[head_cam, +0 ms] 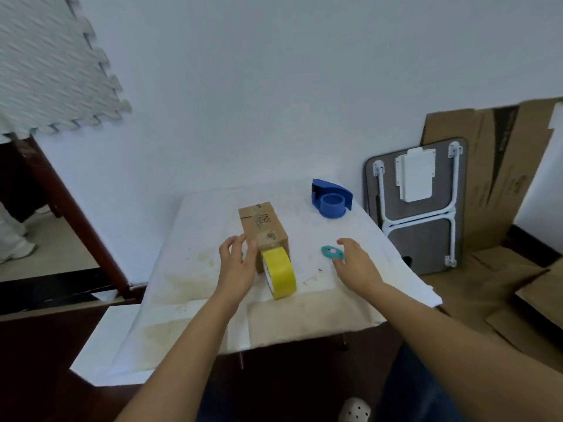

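Observation:
A small brown cardboard box (262, 226) lies on a white-covered table (307, 303). A roll of yellow tape (280, 274) stands on edge against the box's near end. My left hand (237, 263) hovers with relaxed fingers just left of the box and the roll, holding nothing. My right hand (355, 264) is spread open over the table, its fingertips at a small teal cutter (332, 252) with a pink spot. A blue tape dispenser (331, 198) sits at the table's far right corner.
A folded grey lap table (417, 208) leans against the wall right of the table. Flattened cardboard (493, 184) stands behind it and more lies on the floor. A dark wooden frame (76, 214) and foam mats (51, 62) are at left.

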{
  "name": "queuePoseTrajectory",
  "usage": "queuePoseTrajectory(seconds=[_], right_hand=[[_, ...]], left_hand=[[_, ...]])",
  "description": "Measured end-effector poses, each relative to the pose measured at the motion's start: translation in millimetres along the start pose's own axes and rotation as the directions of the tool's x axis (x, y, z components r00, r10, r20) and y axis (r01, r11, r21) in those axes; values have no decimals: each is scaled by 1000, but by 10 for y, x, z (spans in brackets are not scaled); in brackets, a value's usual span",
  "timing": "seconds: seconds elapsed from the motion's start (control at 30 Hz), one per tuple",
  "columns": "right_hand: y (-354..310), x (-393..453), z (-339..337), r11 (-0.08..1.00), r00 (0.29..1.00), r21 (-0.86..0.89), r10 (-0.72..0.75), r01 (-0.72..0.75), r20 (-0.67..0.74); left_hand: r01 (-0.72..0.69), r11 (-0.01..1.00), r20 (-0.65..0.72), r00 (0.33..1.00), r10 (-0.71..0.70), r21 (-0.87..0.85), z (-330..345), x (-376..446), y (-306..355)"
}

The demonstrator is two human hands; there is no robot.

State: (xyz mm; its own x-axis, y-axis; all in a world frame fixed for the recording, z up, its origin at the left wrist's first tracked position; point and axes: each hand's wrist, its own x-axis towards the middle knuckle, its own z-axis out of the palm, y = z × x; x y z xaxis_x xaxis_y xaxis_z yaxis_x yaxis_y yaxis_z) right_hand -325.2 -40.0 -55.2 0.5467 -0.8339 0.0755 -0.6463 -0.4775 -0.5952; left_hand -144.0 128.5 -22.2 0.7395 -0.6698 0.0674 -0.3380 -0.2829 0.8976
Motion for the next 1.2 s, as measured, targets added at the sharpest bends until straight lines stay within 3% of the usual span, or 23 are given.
queuePoseTrajectory(seconds=[0.17, 0.33, 0.4, 0.6, 0.73, 0.83, 0.97, 1.2], right_hand=[[41, 235, 103, 995, 996, 53, 88, -89, 10], [64, 442, 181, 982, 994, -165, 98, -89, 49], [75, 455, 207, 982, 995, -165, 97, -91, 29], [-4, 381, 234, 995, 995, -24, 93, -92, 44], [-268, 364, 213, 983, 998, 181, 6, 5, -58], [-606, 397, 174, 920, 996, 382, -82, 90, -39], [-867, 386, 158, 906, 974, 360, -224, 222, -37], [-874, 298, 177, 842, 949, 447, -311, 301, -53]], left_hand=[[263, 927, -6, 962, -275, -268, 94, -31, -124], [444, 776, 174, 895, -412, -447, 142, -41, -90], [490, 733, 241, 871, -428, -471, 139, -65, -48], [538, 731, 352, 839, -416, -420, 117, -60, 10], [532, 737, 381, 838, -390, -417, 155, -27, 73], [531, 750, 408, 832, -375, -395, 180, 4, 110], [525, 772, 397, 834, -383, -357, 118, 37, 120], [463, 868, 421, 833, -358, -179, -53, 109, 111]])
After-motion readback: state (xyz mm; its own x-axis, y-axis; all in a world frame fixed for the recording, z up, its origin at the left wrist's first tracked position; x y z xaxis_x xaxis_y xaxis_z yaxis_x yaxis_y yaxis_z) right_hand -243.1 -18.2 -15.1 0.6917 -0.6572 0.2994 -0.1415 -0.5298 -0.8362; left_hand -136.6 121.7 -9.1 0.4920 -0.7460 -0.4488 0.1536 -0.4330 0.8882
